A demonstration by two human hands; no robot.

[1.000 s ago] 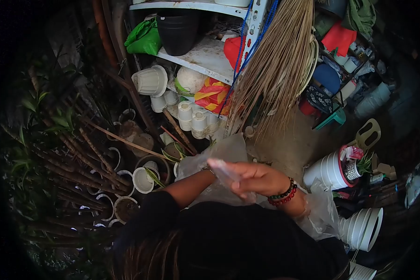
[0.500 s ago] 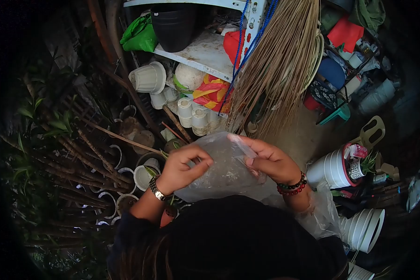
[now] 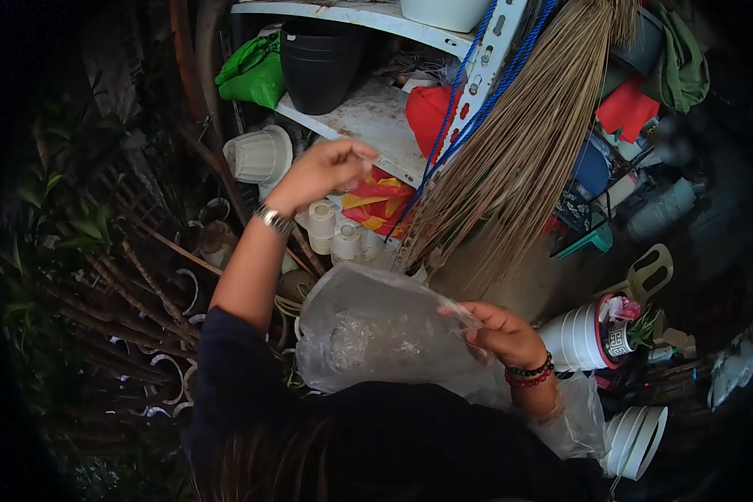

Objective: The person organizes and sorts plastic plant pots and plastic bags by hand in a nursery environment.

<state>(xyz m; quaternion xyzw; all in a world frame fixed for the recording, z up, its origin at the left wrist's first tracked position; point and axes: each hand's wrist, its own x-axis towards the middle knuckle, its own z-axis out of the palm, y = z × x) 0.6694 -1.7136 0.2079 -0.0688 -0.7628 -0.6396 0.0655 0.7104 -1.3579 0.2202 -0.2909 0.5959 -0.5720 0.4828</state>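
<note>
Below the white shelf (image 3: 372, 113), the right hand (image 3: 510, 336) pinches a clear plastic bag (image 3: 372, 330) by its edge.

Only that hand grasps the bag; the left hand (image 3: 328, 174) is off it, raised before the shelf's lower edge, fingers loosely curled, whether around anything cannot be told. Farther back, a black pot (image 3: 316, 71) stands on the shelf.
</note>
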